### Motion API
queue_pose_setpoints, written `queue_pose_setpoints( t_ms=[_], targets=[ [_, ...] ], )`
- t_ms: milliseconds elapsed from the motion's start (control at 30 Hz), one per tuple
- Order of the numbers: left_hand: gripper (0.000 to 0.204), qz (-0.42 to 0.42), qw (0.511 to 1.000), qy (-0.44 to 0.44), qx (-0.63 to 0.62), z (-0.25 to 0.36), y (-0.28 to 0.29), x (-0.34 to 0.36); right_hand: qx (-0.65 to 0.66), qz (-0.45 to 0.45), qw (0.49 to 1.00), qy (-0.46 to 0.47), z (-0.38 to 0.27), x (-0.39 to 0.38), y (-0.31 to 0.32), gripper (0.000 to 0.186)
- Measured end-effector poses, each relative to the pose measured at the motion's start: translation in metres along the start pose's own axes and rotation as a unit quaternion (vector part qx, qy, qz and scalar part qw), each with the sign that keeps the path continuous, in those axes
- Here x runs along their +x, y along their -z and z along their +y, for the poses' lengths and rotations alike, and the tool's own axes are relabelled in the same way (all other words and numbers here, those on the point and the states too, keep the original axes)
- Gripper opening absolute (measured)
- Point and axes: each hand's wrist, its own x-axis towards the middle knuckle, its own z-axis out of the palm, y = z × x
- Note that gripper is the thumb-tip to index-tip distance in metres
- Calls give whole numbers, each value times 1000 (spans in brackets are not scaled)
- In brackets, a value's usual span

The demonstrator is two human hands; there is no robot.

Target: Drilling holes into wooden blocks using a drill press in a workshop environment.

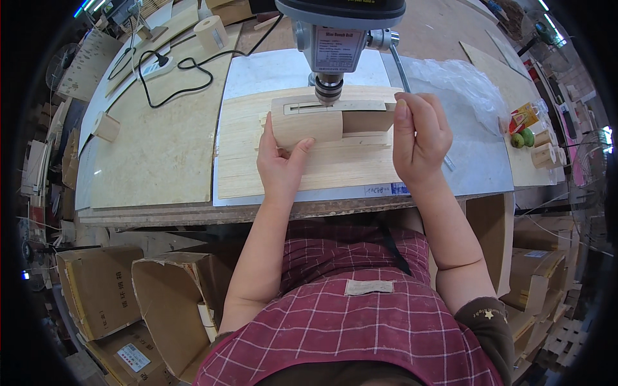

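A pale wooden piece with a narrow slotted strip along its top lies on a light wooden board, under the chuck of a bench drill. My left hand grips the piece's left end, thumb on its front face. My right hand is closed in a pinch at the right end of a thin wooden strip extending from the piece; the exact grip point is partly hidden by my fingers. The drill's metal lever passes behind my right hand.
A power strip with black cables and wooden cylinders are at left. Crumpled plastic sheeting, green round items and more wooden cylinders are at right. Cardboard boxes stand below the table edge.
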Motion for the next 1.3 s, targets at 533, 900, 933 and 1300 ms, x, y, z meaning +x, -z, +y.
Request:
queue_pose_setpoints(
  t_ms=[533,900,933,1300],
  targets=[
    [76,3,1000,-19,5,-7,0,2,-18,5,1000,15,21,-31,-18,15],
    [76,13,999,-33,17,-9,2,1,-73,-44,996,40,-4,33,17,9],
    [76,11,999,-33,17,-9,1,1,-74,-54,996,20,-6,45,21,10],
    [74,-2,1000,-4,-9,-1,-2,1,-83,-143,985,-58,49,173,-9,38]
  ],
)
